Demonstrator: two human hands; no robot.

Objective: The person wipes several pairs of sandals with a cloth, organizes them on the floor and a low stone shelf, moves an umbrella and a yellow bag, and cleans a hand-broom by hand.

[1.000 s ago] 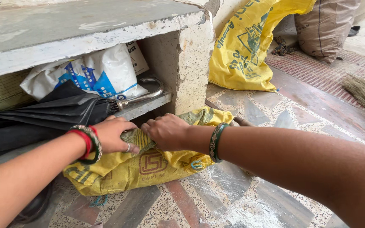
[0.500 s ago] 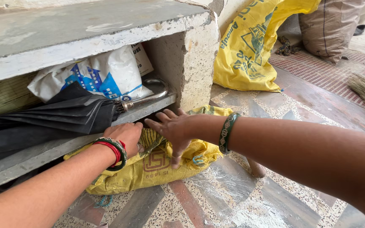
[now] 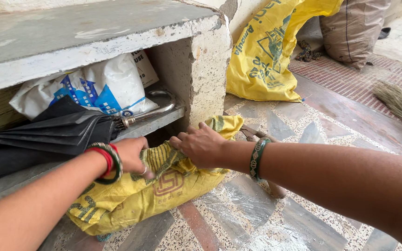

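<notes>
1. Beneath both hands, a crumpled yellow sack (image 3: pixel 164 186) is seen lying on the patterned stone floor (image 3: pixel 266 223), partly tucked under a concrete shelf (image 3: pixel 94 42).
2. Compared with half a second earlier, the right hand (image 3: pixel 203 146) has been drawn from spread fingers into a curled grip on the sack's upper fold, and the left hand (image 3: pixel 133 155) has been closed on the bunched cloth beside it.
3. The sack's long axis is laid from the near left, below the left wrist, toward the far right, beyond the right hand's fingers.
4. Just behind the left hand, a folded black umbrella (image 3: pixel 47 137) is rested on the shelf ledge, with a white printed bag (image 3: pixel 89 90) behind it.
5. Well beyond the right hand, a larger yellow sack (image 3: pixel 271 56) is leaned upright.
</notes>
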